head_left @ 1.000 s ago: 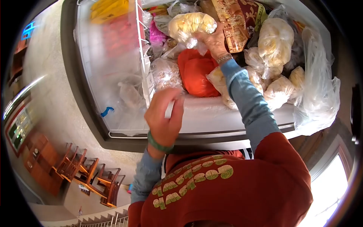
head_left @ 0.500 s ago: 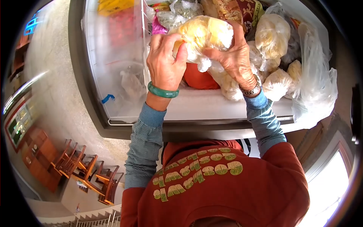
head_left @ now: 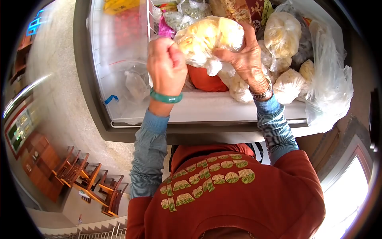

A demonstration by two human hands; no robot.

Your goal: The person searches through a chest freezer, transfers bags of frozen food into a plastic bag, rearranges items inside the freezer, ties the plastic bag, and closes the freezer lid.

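Note:
A clear plastic bag with pale yellow lumps of food (head_left: 209,38) is held up over the chest freezer. My right hand (head_left: 242,59) grips its right side, thumb in front and fingers behind. My left hand (head_left: 166,59), with a green bangle at the wrist, is curled into a fist at the bag's left edge. Whether plastic is caught in those fingers is hidden. Below the held bag is a red-orange thing (head_left: 207,79). More bags of pale yellow food (head_left: 283,35) lie to the right of my right hand.
The chest freezer's rim (head_left: 191,136) runs between my body and the bags. A sliding glass lid (head_left: 119,75) is over its left part. A loose clear plastic bag (head_left: 332,83) hangs over the right front corner. Wooden chairs (head_left: 91,175) and a stair railing are at lower left.
My left hand has drawn slightly left and closed from a pinch on the bag into a fist. The right hand keeps its grip on the bag.

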